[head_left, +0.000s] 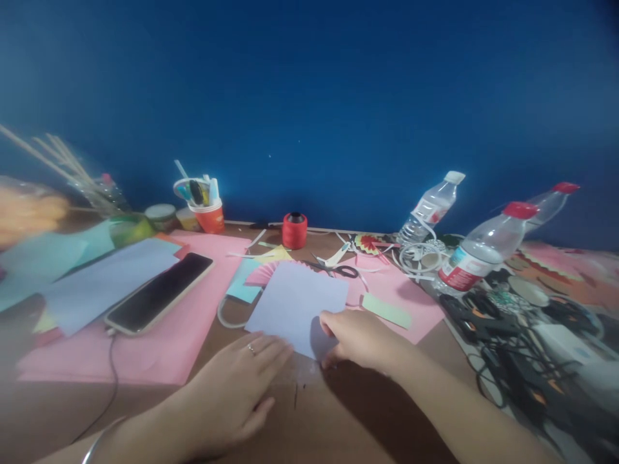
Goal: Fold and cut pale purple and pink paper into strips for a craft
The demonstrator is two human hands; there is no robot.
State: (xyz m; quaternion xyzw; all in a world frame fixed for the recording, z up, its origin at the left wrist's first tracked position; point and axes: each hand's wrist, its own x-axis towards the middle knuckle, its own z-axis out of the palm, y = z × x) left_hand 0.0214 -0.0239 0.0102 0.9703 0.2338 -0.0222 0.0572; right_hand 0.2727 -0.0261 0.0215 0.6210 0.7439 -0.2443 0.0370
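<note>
A pale lilac paper square lies on the brown table in front of me. My left hand rests flat beside its near left edge, fingers stretched out and together, a ring on one finger. My right hand sits at the paper's near right corner with fingers curled down onto it, pinching or pressing the edge. Behind the square are a folded pink paper fan, scissors and a red spool of thread.
A phone on a cable lies on pink sheets at left, with an orange cup of pens behind. Three plastic bottles and tangled cables with tools crowd the right. A blue wall closes the back.
</note>
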